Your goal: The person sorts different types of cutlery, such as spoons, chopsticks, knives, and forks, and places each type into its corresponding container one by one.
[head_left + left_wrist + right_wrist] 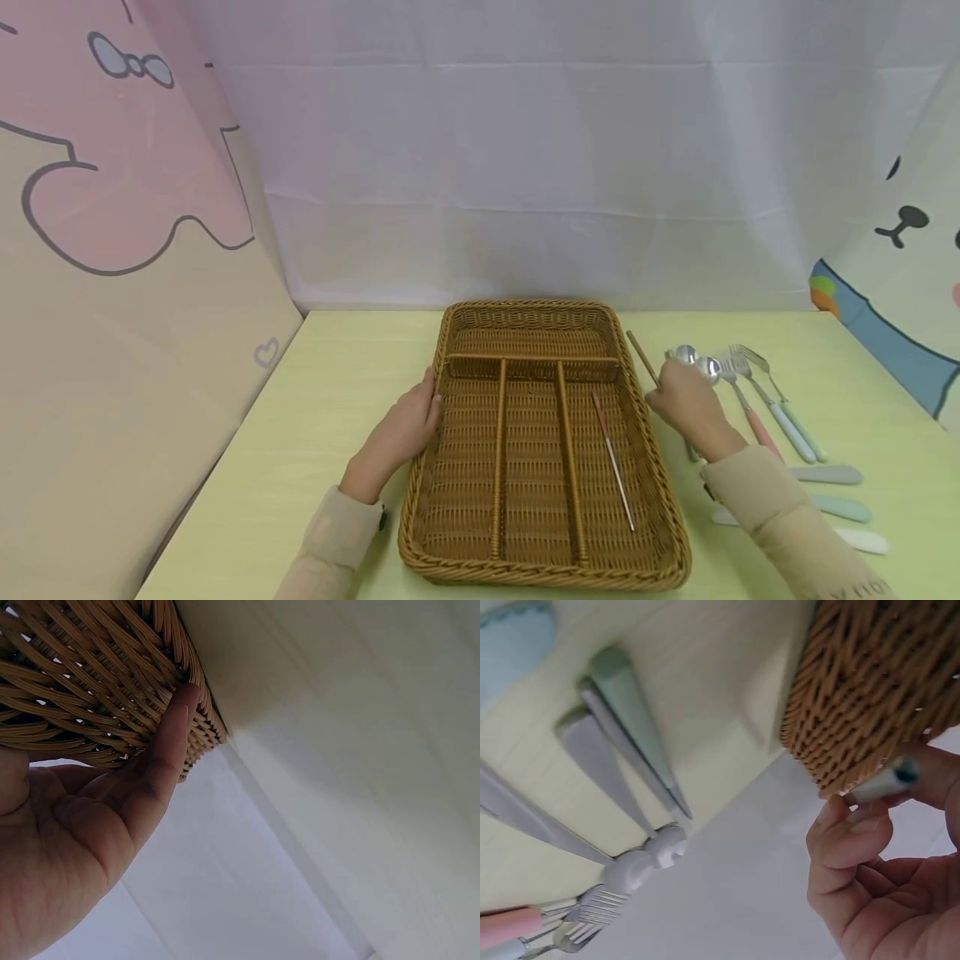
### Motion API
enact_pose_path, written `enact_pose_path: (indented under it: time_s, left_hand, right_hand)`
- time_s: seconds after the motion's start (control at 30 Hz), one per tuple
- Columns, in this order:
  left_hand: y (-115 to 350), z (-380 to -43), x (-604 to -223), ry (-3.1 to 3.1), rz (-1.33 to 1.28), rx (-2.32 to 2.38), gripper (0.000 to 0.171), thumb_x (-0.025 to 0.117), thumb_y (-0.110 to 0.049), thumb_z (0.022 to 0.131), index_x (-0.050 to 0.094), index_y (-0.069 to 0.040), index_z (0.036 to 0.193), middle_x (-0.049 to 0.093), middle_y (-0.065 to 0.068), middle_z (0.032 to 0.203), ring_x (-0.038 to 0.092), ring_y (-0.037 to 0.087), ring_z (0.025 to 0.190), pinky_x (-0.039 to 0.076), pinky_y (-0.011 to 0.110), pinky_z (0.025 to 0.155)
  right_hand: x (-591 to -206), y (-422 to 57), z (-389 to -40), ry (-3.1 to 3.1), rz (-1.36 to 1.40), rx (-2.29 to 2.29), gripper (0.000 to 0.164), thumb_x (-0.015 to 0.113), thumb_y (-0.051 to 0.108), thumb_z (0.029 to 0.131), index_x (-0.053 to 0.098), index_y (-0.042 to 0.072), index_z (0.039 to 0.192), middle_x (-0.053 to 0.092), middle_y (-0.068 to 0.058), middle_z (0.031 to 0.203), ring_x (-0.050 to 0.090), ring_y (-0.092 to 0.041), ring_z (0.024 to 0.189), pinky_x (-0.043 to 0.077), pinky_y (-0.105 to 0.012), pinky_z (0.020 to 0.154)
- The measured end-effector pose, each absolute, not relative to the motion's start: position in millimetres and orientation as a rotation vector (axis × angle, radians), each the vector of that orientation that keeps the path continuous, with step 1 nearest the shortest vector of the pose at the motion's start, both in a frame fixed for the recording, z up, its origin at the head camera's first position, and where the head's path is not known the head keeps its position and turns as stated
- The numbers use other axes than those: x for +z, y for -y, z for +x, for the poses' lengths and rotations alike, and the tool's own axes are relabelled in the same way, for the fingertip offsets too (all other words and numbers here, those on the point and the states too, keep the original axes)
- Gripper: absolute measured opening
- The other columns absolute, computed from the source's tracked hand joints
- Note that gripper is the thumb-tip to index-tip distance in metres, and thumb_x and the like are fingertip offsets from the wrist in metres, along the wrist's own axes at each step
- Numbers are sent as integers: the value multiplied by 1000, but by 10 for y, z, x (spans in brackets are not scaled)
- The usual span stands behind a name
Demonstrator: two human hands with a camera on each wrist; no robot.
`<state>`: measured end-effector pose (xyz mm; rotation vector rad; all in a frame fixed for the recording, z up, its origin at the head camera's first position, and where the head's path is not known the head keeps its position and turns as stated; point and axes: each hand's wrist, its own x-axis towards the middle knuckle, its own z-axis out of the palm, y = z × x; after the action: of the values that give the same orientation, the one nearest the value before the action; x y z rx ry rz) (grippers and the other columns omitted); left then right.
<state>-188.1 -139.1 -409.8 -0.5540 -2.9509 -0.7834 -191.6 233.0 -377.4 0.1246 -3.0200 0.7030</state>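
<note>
A brown wicker basket with divided compartments stands on the table. My left hand grips its left side; in the left wrist view one finger lies along the outer wall. In the right compartment lies a slim chopstick, reddish-brown at one end and silvery at the other. Just outside the basket's right side, my right hand pinches another chopstick, its brown end pointing up and left. Its pale, metallic-looking other end shows in the right wrist view.
Right of the basket lie spoons, forks with coloured handles, and several knives, partly under my right forearm. A white curtain closes the back; printed cloths hang at both sides.
</note>
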Motion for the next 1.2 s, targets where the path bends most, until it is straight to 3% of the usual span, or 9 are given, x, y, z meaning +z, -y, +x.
enact_pose_path:
  time_s: [0.33,0.57,0.77,1.03,1.2]
  left_hand:
    - [1391,-1885,-4102,2942,-563,-758,52,34,-15,99,16,13,139,39,33,134,42,40,119,42,50,95]
    - [1389,-1878,-4094,2941,-565,-767,52,35,-15,99,16,13,139,38,33,135,41,40,120,41,50,96]
    - [1385,-1867,-4084,2946,-557,-764,53,35,-15,99,16,13,139,39,33,134,42,40,119,42,50,95]
    - [1384,-1866,-4084,2947,-553,-751,53,35,-16,99,16,12,139,41,34,133,44,41,116,43,51,93]
    - [1382,-1867,-4083,2946,-553,-746,53,35,-16,99,17,13,139,42,34,132,45,41,115,44,51,92]
  right_hand:
    - [-3620,-2175,-1766,2930,209,606,33,48,-8,62,28,16,49,23,6,44,24,-8,38,24,-21,35]
    - [-3537,-2056,-1627,2927,268,582,15,54,-3,71,40,2,68,38,-4,53,36,-15,43,33,-25,37]
    - [-3511,-1957,-1552,2946,299,588,8,50,-4,71,43,-3,73,41,-6,54,36,-15,43,32,-25,36]
    - [-3497,-1871,-1487,2959,354,546,10,53,-5,72,49,-9,80,48,-9,55,41,-16,42,37,-26,34]
    - [-3503,-1837,-1444,2986,354,533,10,54,-5,70,49,-7,79,48,-9,54,41,-17,42,37,-27,34]
